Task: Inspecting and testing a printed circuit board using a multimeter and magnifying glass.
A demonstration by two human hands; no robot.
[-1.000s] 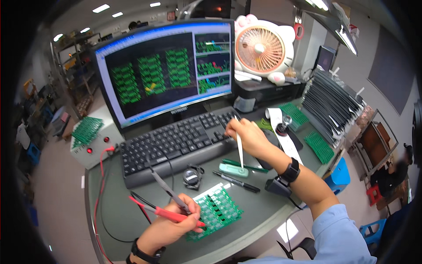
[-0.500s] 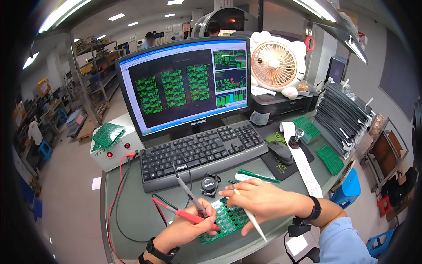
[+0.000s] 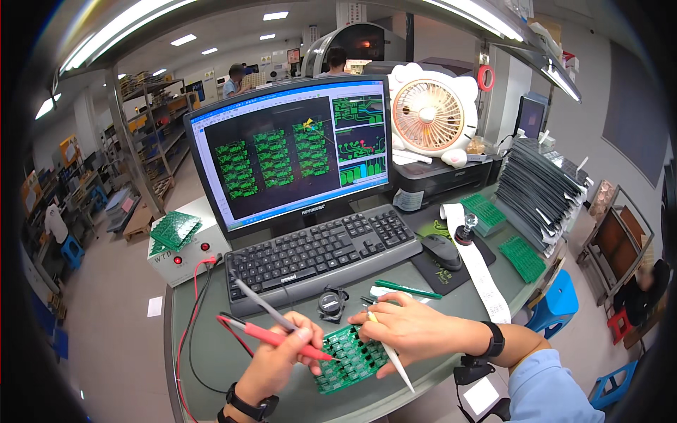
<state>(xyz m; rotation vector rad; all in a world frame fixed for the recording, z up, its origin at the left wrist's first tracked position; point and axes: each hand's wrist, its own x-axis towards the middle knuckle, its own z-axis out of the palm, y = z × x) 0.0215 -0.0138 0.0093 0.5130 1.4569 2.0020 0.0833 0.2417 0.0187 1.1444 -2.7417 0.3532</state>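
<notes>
My left hand [image 3: 288,354] is closed on two test probes, a red probe [image 3: 271,335] and a grey probe [image 3: 262,302]. The red probe's tip points onto a green circuit board panel [image 3: 345,377], at or just above its surface; contact is unclear. The grey probe slants up to the left, its lower end hidden by my fingers. My right hand [image 3: 409,328] lies over the panel's right side, with a white pen-shaped tool [image 3: 399,365] held between its fingers and pointing down toward the table's front edge. Part of the panel is under that hand.
Behind the panel are a black round magnifier [image 3: 332,304], a keyboard [image 3: 321,257] and a monitor [image 3: 268,162] showing board layouts. A green pen [image 3: 409,290], mouse [image 3: 442,252] and paper strip [image 3: 486,275] lie rightward. Probe cables run from a white box [image 3: 189,264] at left.
The grey probe has tipped over from steep to leaning left. My left hand has moved left and the red tip sits farther left on the panel. The head view has shifted slightly.
</notes>
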